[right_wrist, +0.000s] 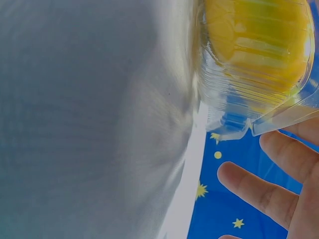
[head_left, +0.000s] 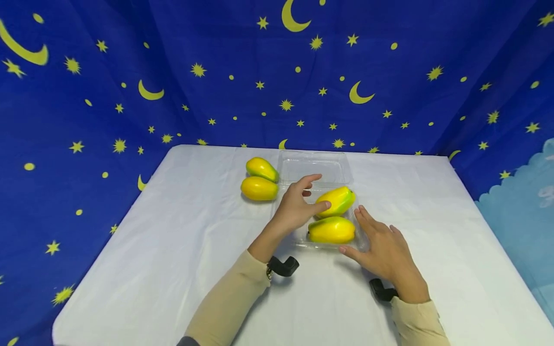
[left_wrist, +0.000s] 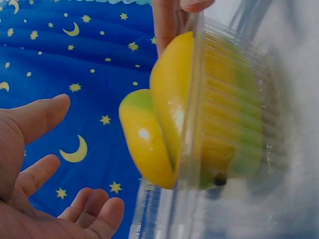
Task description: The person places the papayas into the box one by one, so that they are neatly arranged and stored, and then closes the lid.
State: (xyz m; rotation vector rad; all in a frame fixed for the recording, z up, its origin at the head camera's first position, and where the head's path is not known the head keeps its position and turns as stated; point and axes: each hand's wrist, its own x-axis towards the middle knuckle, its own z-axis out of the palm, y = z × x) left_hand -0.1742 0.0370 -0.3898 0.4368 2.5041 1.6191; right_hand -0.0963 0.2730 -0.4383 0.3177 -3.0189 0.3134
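A clear plastic clamshell container (head_left: 298, 240) lies opened, its lid (head_left: 314, 166) folded back at the far side. Two yellow fruits with green patches, shaped like papayas or mangoes, sit in its base: the farther fruit (head_left: 339, 201) and the nearer fruit (head_left: 332, 230). Over the base's left part hovers my left hand (head_left: 296, 206), fingers spread and loosely bent, holding nothing; the left wrist view shows a gap between it and the fruit. My right hand (head_left: 383, 247) is at the container's right side, fingers extended and touching or very close to its rim.
Two more such fruits, one farther (head_left: 261, 168) and one nearer (head_left: 259, 188), lie on the white tablecloth (head_left: 173, 254) left of the container. A blue curtain (head_left: 242, 96) with yellow moons and stars hangs behind the table and along its sides.
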